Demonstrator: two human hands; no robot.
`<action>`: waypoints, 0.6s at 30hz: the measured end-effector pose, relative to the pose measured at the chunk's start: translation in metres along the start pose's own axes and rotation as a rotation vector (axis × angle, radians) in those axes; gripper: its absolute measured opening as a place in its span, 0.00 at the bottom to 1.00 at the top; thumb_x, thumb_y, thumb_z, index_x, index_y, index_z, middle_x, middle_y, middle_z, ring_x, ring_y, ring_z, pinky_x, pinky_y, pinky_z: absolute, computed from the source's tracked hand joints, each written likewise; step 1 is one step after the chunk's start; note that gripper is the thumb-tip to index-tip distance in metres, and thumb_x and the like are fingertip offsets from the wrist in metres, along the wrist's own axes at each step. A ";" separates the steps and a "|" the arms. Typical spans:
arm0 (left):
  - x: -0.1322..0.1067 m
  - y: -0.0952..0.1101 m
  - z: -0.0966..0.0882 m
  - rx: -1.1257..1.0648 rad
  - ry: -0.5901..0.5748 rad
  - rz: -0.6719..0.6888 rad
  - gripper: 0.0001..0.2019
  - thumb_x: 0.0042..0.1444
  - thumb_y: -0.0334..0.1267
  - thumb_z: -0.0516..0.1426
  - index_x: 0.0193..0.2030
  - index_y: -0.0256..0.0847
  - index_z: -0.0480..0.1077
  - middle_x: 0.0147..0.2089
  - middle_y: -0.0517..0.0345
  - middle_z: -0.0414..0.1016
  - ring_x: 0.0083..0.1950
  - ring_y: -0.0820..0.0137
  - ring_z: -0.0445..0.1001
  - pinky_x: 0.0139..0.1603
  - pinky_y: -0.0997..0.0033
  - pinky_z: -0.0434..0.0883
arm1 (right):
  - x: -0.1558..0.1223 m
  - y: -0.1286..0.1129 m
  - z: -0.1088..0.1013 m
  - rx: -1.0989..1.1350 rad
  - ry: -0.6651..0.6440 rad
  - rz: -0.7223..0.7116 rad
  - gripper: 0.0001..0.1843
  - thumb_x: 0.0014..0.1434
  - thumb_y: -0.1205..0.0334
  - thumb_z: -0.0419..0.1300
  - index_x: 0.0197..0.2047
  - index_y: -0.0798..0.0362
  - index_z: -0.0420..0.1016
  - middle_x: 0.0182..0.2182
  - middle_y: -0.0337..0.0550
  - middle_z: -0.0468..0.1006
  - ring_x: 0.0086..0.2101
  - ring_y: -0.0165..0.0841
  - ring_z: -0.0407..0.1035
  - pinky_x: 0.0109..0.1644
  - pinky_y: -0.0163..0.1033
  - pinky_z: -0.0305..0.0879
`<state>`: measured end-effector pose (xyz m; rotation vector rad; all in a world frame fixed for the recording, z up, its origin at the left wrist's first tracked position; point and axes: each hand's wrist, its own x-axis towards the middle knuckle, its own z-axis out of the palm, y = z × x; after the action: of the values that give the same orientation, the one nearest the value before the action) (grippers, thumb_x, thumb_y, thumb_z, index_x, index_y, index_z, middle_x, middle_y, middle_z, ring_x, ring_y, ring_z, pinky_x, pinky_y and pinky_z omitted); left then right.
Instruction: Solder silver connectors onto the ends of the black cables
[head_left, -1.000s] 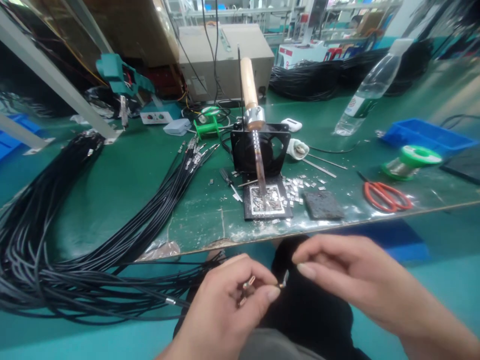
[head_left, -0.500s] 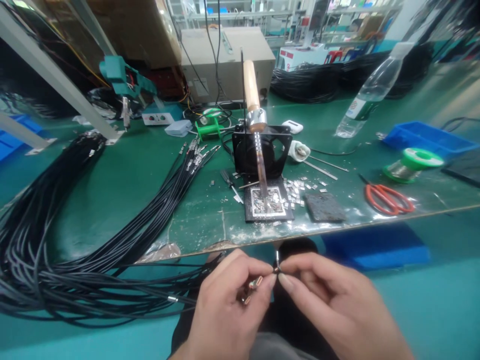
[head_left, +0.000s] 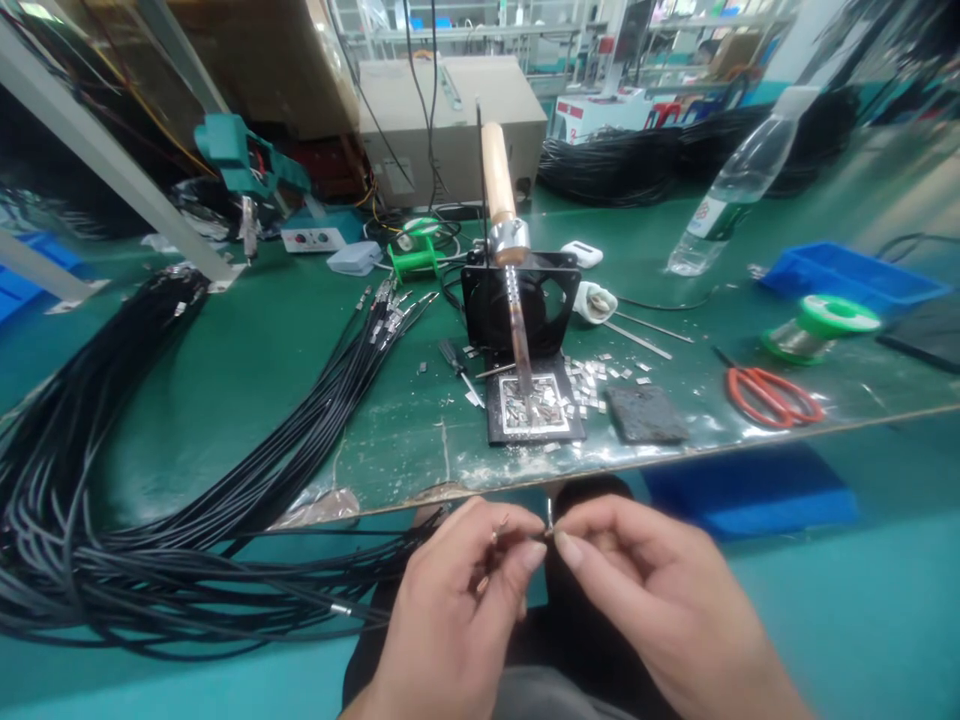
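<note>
My left hand (head_left: 457, 600) is closed, with small copper-coloured connector ends (head_left: 498, 530) poking out between its curled fingers. Thumb and forefinger of my right hand (head_left: 652, 590) pinch a small silver metal connector (head_left: 550, 512), which stands nearly upright above the fingertips. Both sets of fingertips almost meet over my lap, below the table edge. Black cables (head_left: 285, 590) run from the left toward my left hand; how they join the held pieces is hidden.
A soldering iron (head_left: 517, 310) points down over a base with metal bits, before a black fan (head_left: 480, 310). Nearby lie a grey block (head_left: 646, 414), orange-handled scissors (head_left: 776, 398), a solder spool (head_left: 799, 345), a bottle (head_left: 739, 190) and a cable bundle (head_left: 300, 420).
The left hand has turned slightly, so its connector ends show more edge-on. The left fingertips have drawn a little away from the connector in the right hand. The view has shifted slightly.
</note>
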<state>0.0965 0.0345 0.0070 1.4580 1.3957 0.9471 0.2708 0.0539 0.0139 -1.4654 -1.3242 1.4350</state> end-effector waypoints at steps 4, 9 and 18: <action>-0.003 -0.003 0.000 -0.061 -0.032 0.007 0.13 0.74 0.43 0.54 0.58 0.44 0.75 0.39 0.58 0.70 0.30 0.79 0.73 0.32 0.79 0.71 | 0.007 0.010 0.000 0.028 -0.064 -0.098 0.18 0.64 0.47 0.63 0.36 0.56 0.79 0.21 0.35 0.57 0.23 0.27 0.49 0.26 0.34 0.46; -0.004 -0.006 0.001 -0.068 -0.044 0.006 0.13 0.74 0.44 0.54 0.54 0.41 0.77 0.40 0.55 0.71 0.29 0.79 0.73 0.30 0.79 0.71 | 0.002 0.000 0.005 0.026 0.021 -0.016 0.17 0.61 0.48 0.65 0.35 0.56 0.79 0.22 0.35 0.56 0.26 0.28 0.50 0.30 0.37 0.47; -0.002 0.001 0.002 -0.187 -0.007 -0.146 0.14 0.71 0.48 0.57 0.46 0.38 0.76 0.31 0.59 0.69 0.22 0.80 0.66 0.21 0.81 0.63 | 0.007 0.012 0.001 0.057 -0.061 -0.066 0.18 0.64 0.48 0.65 0.37 0.56 0.80 0.21 0.34 0.56 0.24 0.27 0.49 0.28 0.35 0.47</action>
<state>0.0985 0.0323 0.0075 1.2033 1.3508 0.9506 0.2717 0.0574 0.0004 -1.3391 -1.3449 1.4733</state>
